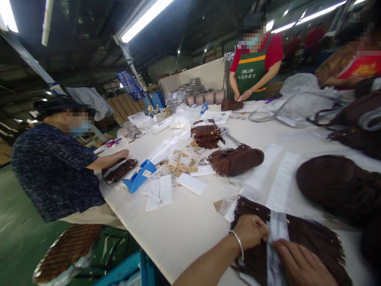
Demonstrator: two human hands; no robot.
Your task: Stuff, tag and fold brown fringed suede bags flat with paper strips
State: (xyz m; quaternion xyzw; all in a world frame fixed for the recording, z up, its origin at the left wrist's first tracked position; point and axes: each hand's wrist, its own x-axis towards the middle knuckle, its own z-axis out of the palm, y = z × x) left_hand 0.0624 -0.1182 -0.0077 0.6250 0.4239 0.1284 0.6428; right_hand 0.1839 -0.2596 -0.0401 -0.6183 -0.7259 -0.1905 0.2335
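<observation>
A dark brown fringed bag (312, 234) with gold-coloured rings lies on the table in front of me. Across its middle runs a whitish, slightly shiny wrapping strip (275, 256). My left hand (251, 232), with a bracelet at the wrist, is closed, its fingertips pinching the strip's left edge. On the other side my right hand (302, 262) lies fairly flat, fingers stretched over the bag and thumb at the strip's right edge. A brown tag (218, 205) and some clear plastic sit just beyond the bag.
More brown bags (238, 159) are spread over the white table (178, 234), some piled at the right. Loose tags (181, 161), white strips (192, 183) and a blue tape dispenser (139, 176) occupy its middle. Co-workers handle bags at the left and far sides. A woven stool (68, 250) stands lower left.
</observation>
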